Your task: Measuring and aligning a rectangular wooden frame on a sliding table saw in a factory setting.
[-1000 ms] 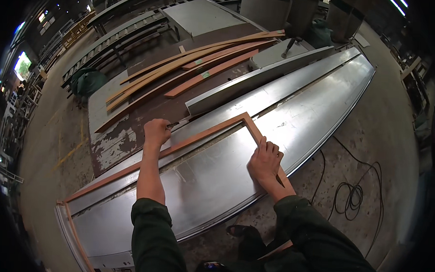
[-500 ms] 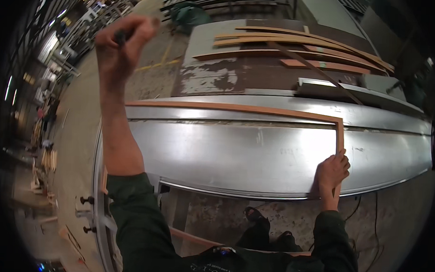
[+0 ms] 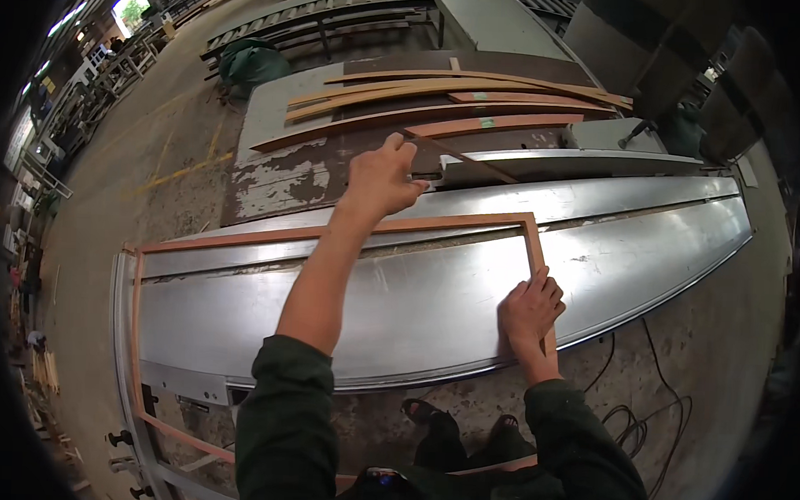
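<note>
A large, thin rectangular wooden frame (image 3: 330, 233) lies across a shiny metal machine table (image 3: 433, 304), its near side reaching past the table's front edge. My right hand (image 3: 532, 307) grips its right-hand rail, fingers curled over the wood. Beyond the far rail is my left hand (image 3: 383, 174), its thumb and forefinger apart in a curve; nothing plainly shows between them. Close to those fingers, a narrow dark wooden strip (image 3: 465, 157) rests slantwise over a raised metal fence (image 3: 553, 167).
Several long wooden strips (image 3: 379, 95) lie on the worn brown board behind the table. Left of the table is a metal rail with black knobs (image 3: 120, 438). Black cables (image 3: 668, 392) trail on the floor at right. A green sack (image 3: 250, 66) stands farther back.
My left hand has come down from high at the left to beyond the frame's far rail, its fingers opening. My right hand keeps its grip. The view has shifted, showing the frame's left end.
</note>
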The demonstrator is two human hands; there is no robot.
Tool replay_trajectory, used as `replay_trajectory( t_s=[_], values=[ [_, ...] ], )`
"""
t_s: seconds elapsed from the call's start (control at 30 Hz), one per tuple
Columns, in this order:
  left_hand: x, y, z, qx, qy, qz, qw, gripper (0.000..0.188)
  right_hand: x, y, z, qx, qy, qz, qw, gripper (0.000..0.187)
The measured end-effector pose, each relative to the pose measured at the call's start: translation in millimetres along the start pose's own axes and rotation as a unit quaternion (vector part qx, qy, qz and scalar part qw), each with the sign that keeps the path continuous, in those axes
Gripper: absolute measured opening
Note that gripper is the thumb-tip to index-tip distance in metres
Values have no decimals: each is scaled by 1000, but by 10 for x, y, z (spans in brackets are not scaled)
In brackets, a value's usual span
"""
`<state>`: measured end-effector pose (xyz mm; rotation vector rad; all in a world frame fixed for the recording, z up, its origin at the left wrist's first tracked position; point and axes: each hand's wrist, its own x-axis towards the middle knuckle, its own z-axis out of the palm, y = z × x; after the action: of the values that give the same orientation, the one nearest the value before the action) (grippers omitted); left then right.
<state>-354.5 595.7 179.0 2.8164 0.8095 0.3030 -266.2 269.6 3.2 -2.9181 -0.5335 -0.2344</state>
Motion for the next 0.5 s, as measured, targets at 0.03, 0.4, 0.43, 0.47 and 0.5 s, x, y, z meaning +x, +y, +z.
replay_trajectory(
  t_s=[0.03, 0.4, 0.43, 0.47, 0.5],
  values=[
    [125, 27, 185, -15, 11, -11, 1000, 65, 6, 3, 8, -12, -5, 3, 1000, 61],
    [851, -27, 745, 97, 8, 106, 990, 23, 35, 42, 54, 6, -19, -5, 1000, 67],
    [865, -31, 674, 121, 61, 144, 980, 18, 36, 44, 53, -1, -18, -4, 1000, 68],
    [875, -44, 572, 148, 100, 172, 969, 13, 39, 47, 53, -12, -13, -5, 1000, 69],
    [892, -64, 427, 173, 139, 201, 954, 10, 43, 50, 55, -8, -19, 2, 1000, 69]
  ],
)
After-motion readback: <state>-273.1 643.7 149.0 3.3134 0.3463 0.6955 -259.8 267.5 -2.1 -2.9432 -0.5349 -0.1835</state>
